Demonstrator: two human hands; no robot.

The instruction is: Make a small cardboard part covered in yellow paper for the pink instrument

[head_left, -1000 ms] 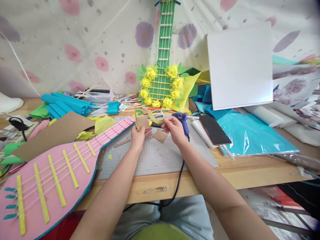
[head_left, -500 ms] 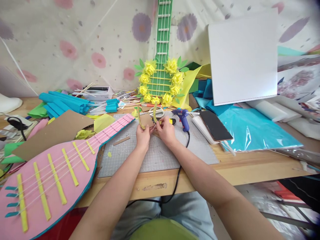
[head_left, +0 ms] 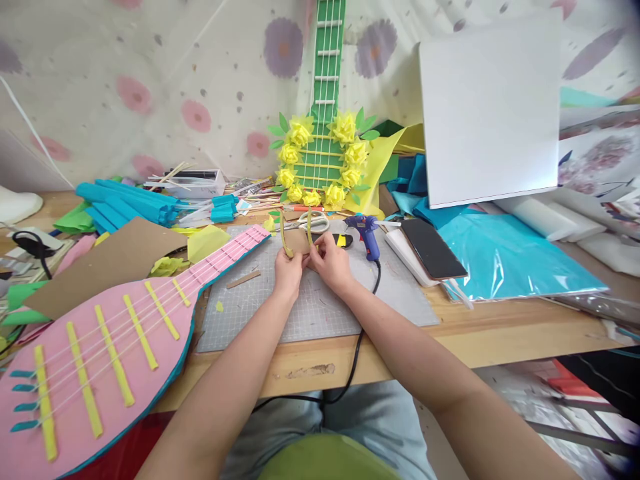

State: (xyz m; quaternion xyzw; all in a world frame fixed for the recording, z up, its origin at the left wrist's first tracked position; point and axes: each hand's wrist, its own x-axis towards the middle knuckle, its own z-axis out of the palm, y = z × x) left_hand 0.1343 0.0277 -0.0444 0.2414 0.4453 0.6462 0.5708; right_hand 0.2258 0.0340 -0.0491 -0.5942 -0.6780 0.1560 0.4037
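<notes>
A small brown cardboard piece (head_left: 297,241) with two narrow yellowish strips standing up from its sides is held between my hands above the grey cutting mat (head_left: 320,313). My left hand (head_left: 289,272) pinches its left side, by the foot of one strip. On the opposite side, my right hand (head_left: 332,265) has thumb and fingers closed at the base of the other strip. My fingers hide the piece's lower edge. Just right of my hands lies a black-and-yellow tool (head_left: 344,241), partly covered. A blue glue gun (head_left: 369,237) rests beyond it, its cord running down over the table edge.
A pink paper guitar (head_left: 115,347) fills the left side. Behind the mat stands a green guitar (head_left: 323,150) with yellow paper flowers. Scissors (head_left: 320,223) lie beyond my hands. On the right are a black phone-like slab (head_left: 433,248), blue wrapped sheets (head_left: 510,260) and a white board (head_left: 490,113).
The cardboard piece has turned slightly in my hands, and its two strips now stand straighter. My right hand has shifted a little on its side. The view has moved slightly.
</notes>
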